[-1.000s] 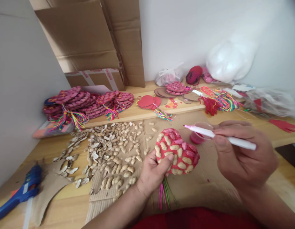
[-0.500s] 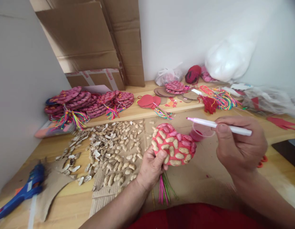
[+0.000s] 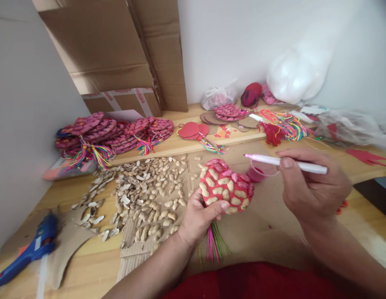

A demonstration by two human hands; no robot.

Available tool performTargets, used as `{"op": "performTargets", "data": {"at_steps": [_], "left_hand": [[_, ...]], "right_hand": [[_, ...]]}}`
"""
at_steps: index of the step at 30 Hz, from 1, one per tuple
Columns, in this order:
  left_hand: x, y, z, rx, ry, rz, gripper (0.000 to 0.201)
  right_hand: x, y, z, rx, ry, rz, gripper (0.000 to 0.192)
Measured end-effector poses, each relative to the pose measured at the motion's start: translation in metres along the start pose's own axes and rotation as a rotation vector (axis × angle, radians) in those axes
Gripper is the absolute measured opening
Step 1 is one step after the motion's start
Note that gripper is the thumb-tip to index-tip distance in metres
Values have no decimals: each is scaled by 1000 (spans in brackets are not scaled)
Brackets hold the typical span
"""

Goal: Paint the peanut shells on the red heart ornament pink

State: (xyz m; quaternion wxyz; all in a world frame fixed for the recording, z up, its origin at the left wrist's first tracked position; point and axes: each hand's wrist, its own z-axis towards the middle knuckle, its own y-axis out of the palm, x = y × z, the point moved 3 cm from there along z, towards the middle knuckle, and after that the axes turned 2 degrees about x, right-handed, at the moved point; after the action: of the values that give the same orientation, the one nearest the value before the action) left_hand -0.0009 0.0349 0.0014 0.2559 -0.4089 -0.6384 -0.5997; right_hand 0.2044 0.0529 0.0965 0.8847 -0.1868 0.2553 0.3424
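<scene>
Head view: the peanut-shell heart (image 3: 225,187) is gripped by the left hand (image 3: 197,218), the marker (image 3: 284,162) is pinched in the right hand (image 3: 311,189), and the heart should be kept steady above the table's (image 3: 87,265) near edge.

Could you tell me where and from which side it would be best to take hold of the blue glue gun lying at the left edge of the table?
Probably by the handle end of the glue gun, coming from above. It lies flat on the table with nothing on top, beside a cardboard scrap.
</scene>
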Motion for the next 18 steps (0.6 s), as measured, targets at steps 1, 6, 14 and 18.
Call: {"op": "performTargets", "data": {"at_steps": [1, 6, 14, 18], "left_hand": [[1, 0, 0, -1, -5, 3, 42], [5, 1, -2, 47, -82, -25, 46], [5, -1, 1, 5, -78, -148, 39], [3, -2, 4, -57, -68, -214, 35]], "right_hand": [[-1, 0, 1, -3, -6, -3, 8], [-1, 1, 1, -11, -28, 2, 5], [4, 1, -3, -14, -15, 23, 9], [2, 6, -4, -17, -16, 46, 12]]}}
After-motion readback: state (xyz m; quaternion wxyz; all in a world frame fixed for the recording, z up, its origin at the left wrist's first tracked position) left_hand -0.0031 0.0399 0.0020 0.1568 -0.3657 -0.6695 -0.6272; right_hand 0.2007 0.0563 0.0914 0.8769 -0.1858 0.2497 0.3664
